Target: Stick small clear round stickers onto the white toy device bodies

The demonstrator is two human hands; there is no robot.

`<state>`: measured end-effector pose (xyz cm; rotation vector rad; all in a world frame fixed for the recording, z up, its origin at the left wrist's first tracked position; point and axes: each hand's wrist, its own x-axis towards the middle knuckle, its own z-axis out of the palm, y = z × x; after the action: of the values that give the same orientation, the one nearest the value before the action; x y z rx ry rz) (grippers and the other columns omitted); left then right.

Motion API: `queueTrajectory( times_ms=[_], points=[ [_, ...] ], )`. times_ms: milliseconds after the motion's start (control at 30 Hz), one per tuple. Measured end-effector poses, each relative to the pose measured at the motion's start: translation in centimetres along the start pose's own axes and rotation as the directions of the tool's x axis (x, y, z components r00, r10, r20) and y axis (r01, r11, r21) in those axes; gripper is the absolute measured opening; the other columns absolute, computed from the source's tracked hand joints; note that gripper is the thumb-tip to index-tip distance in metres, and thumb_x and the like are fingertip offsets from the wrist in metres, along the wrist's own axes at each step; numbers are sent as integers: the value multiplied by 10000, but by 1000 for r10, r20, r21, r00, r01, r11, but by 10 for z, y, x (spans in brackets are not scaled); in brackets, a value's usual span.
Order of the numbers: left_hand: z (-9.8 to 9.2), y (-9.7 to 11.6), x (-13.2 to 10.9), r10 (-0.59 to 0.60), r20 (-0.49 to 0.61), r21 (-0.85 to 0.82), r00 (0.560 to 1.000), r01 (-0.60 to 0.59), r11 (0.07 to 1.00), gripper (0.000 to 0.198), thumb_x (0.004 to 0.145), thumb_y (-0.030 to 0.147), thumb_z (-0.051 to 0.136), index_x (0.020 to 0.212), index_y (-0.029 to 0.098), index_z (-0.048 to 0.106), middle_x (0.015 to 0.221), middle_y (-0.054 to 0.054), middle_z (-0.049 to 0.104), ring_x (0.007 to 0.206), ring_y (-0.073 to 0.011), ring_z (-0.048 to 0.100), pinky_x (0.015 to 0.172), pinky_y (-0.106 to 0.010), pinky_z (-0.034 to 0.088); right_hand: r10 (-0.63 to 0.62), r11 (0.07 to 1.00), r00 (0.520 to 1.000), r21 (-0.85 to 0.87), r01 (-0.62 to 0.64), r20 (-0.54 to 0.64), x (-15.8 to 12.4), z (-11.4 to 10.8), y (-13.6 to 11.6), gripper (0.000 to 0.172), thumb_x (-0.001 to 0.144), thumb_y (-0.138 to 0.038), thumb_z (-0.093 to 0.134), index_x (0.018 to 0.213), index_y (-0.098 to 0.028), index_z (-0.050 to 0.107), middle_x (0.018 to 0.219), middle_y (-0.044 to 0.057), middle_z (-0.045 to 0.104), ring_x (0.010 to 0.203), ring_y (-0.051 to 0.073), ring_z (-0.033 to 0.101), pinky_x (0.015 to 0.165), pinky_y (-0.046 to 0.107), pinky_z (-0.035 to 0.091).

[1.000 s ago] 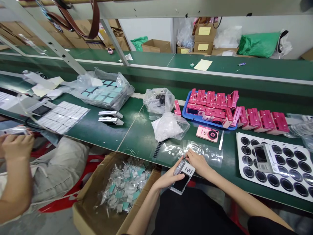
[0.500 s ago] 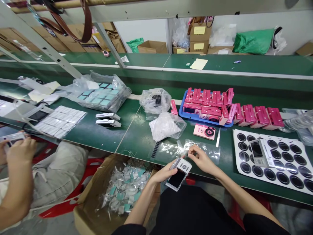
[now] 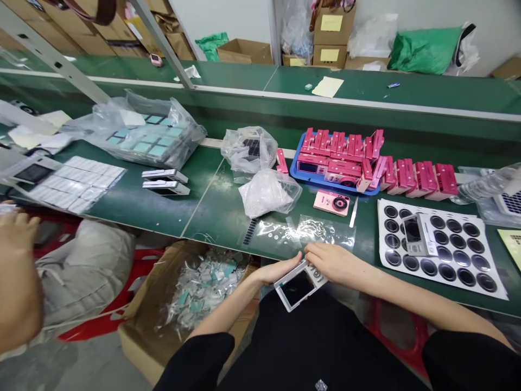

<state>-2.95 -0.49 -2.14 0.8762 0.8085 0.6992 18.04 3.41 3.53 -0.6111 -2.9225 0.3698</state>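
Observation:
A silver compact camera [image 3: 298, 289] with a dark screen is held just in front of the table's near edge, tilted, its screen side facing up. My left hand [image 3: 280, 270] grips it along its upper left edge. Over its upper right end curls my right hand [image 3: 330, 263], fingers pressed on the edge beside the buttons; whatever may be under those fingertips is hidden. Just beyond both hands lie clear plastic sheets [image 3: 325, 231] with small round pieces, and a strip of black stickers [image 3: 249, 232]. A pink camera [image 3: 331, 202] lies farther back, near white tweezers [image 3: 354, 212].
A blue tray [image 3: 297, 170] holds several pink cameras. At right, another silver camera [image 3: 415, 234] rests on a sheet of black round stickers [image 3: 448, 277]. Bagged white parts [image 3: 266, 194] stand centrally. Below the edge is a carton [image 3: 140, 326] of plastic scraps. A co-worker's arm [image 3: 18, 271] is at left.
My right hand has come from above the plastic sheet onto the camera's end. The camera has turned and now sits between both hands. The view has tilted downward.

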Motion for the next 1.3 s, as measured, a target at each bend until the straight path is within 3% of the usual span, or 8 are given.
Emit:
queueTrajectory(
  times_ms=[200, 333, 433, 533, 633, 833, 1067, 1300],
  points=[
    [3, 7, 5, -153, 191, 142, 970, 127, 982, 560, 948, 596, 452, 1006, 140, 771, 797, -66, 760, 783, -225, 697, 829, -358, 537, -24, 998, 999, 53, 21, 40, -4, -7, 0, 204, 973, -95, 372, 945, -162, 563, 917, 83, 597, 755, 187, 556, 630, 307, 460],
    [6, 10, 8, -153, 198, 230, 968, 106, 967, 546, 936, 611, 464, 956, 168, 783, 866, -60, 764, 913, -240, 685, 946, -349, 481, 95, 963, 988, 239, -122, 122, -3, -14, 6, 125, 970, -188, 450, 933, -174, 568, 965, 81, 598, 791, 181, 575, 646, 296, 467],
    [8, 15, 8, -130, 192, 284, 973, 72, 956, 503, 934, 590, 488, 941, 180, 780, 922, -49, 760, 978, -243, 662, 998, -339, 438, 219, 821, 953, 489, -296, 210, -2, -17, 13, 147, 876, -196, 598, 1021, -191, 571, 997, 49, 621, 809, 159, 595, 679, 270, 475],
    [10, 18, 5, -122, 196, 332, 973, 51, 942, 584, 942, 639, 415, 915, 178, 773, 860, -41, 746, 953, -245, 650, 981, -343, 437, 294, 634, 918, 665, -395, 265, -3, -13, 17, 204, 817, -252, 661, 1002, -190, 600, 838, 0, 633, 723, 135, 586, 658, 244, 461],
    [13, 17, 3, -130, 184, 363, 974, 55, 930, 704, 915, 729, 330, 859, 173, 757, 804, -35, 717, 921, -242, 629, 955, -343, 434, 369, 589, 900, 691, -419, 230, -7, -3, 14, 154, 797, -270, 660, 915, -179, 623, 693, -35, 576, 631, 115, 529, 614, 235, 415],
    [19, 10, 4, -173, 154, 388, 973, 102, 916, 815, 863, 817, 273, 846, 136, 720, 844, -47, 697, 831, -217, 581, 876, -337, 427, 475, 526, 855, 711, -466, 209, -17, 7, 4, 199, 789, -277, 650, 955, -174, 607, 717, -34, 559, 648, 114, 504, 616, 237, 399],
    [29, 9, 1, -202, 185, 351, 962, 127, 928, 838, 856, 829, 272, 1021, 150, 733, 993, -61, 725, 953, -240, 605, 959, -336, 414, 283, 293, 884, 844, -449, 372, -24, -7, 21, 250, 803, -332, 676, 973, -151, 647, 776, -1, 606, 689, 122, 556, 657, 251, 469],
    [26, -3, -4, -214, 132, 266, 968, 174, 948, 817, 830, 839, 340, 930, 133, 738, 894, -69, 735, 867, -236, 630, 904, -341, 449, 258, 255, 903, 877, -406, 343, -21, 12, 25, 248, 814, -339, 686, 963, -141, 676, 780, 13, 638, 696, 127, 587, 655, 251, 503]
  ],
)
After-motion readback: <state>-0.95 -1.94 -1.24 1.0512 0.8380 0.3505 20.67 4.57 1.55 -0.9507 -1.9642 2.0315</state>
